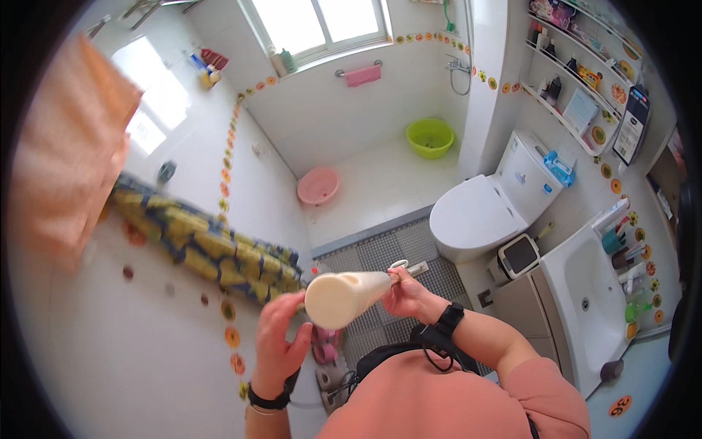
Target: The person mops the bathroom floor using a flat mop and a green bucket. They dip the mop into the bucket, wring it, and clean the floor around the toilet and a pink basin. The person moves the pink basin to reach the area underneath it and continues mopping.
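A cream-coloured, bottle-shaped thing (344, 298) is tilted in front of my body, its round flat base toward me. My right hand (406, 293) is closed around its narrow far end, where a small white loop (398, 264) and a white piece (417, 269) stick out. My left hand (280, 340) is beside the wide base with thumb and fingers apart. Its fingertips come up to the base's edge; whether they touch it I cannot tell. A yellow-and-blue patterned curtain (212, 245) hangs just beyond my left hand.
A white toilet (475, 212) and a washbasin (585, 293) stand to the right, with a small bin (518, 256) between them. Grey mats (365, 256) cover the floor. Pink (319, 186) and green basins (430, 139) sit farther off. An orange towel (66, 154) hangs left.
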`<state>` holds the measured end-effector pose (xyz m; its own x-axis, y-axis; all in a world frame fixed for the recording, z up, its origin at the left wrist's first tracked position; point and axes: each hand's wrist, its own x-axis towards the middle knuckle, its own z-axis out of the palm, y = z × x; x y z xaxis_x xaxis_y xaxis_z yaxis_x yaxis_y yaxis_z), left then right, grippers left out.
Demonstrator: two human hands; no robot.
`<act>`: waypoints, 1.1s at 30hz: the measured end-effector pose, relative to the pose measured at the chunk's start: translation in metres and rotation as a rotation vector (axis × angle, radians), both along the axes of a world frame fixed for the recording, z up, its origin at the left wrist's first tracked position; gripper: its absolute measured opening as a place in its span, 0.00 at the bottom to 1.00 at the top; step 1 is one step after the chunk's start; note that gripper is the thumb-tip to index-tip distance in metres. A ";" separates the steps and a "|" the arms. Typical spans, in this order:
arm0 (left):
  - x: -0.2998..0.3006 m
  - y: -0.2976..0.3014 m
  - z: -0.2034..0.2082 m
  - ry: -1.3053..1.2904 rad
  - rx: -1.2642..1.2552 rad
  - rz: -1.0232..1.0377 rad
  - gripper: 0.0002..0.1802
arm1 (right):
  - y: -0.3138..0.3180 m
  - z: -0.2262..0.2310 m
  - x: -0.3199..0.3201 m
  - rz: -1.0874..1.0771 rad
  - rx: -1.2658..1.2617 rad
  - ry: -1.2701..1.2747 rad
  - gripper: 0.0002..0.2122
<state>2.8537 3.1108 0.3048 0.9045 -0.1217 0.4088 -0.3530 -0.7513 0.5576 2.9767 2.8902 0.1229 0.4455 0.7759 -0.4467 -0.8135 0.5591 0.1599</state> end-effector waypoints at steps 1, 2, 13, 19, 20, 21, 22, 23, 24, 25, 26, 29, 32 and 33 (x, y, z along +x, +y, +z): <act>0.040 -0.004 0.025 -0.045 0.016 -0.082 0.28 | 0.003 0.002 0.032 0.013 0.023 0.012 0.09; 0.080 -0.013 0.041 -0.083 -0.147 -0.178 0.31 | 0.008 0.000 0.061 -0.002 -0.031 -0.003 0.10; 0.437 -0.058 0.082 -0.061 -0.702 -0.680 0.19 | 0.017 0.017 0.404 0.033 -0.063 -0.202 0.07; 0.598 -0.018 0.068 -0.043 -0.659 -0.804 0.11 | 0.024 0.011 0.600 -0.160 -0.139 -0.262 0.05; 0.630 -0.016 0.056 -0.034 -0.620 -0.817 0.10 | 0.019 0.000 0.633 -0.215 -0.168 -0.258 0.05; 0.658 -0.019 0.043 0.012 -0.574 -0.747 0.12 | 0.012 -0.008 0.669 -0.268 -0.176 -0.269 0.06; 0.696 -0.020 0.027 0.040 -0.540 -0.804 0.11 | 0.004 -0.012 0.707 -0.322 -0.221 -0.263 0.07; 0.736 -0.022 0.010 0.052 -0.494 -0.859 0.09 | -0.002 -0.014 0.741 -0.355 -0.284 -0.333 0.07; 0.775 -0.026 -0.009 0.065 -0.484 -0.901 0.08 | -0.007 -0.016 0.766 -0.386 -0.373 -0.343 0.07; 0.812 -0.034 -0.031 0.107 -0.479 -0.887 0.07 | -0.009 -0.022 0.784 -0.429 -0.518 -0.293 0.07; 0.846 -0.040 -0.054 0.144 -0.442 -0.870 0.08 | -0.012 -0.031 0.801 -0.447 -0.541 -0.305 0.08; 0.927 -0.074 -0.121 0.173 -0.456 -0.888 0.10 | -0.018 -0.061 0.831 -0.433 -0.407 -0.299 0.07; 0.979 -0.107 -0.166 0.229 -0.418 -0.806 0.10 | -0.020 -0.082 0.847 -0.487 -0.389 -0.271 0.08; 0.987 -0.113 -0.174 0.261 -0.396 -0.769 0.10 | -0.020 -0.084 0.848 -0.505 -0.343 -0.293 0.09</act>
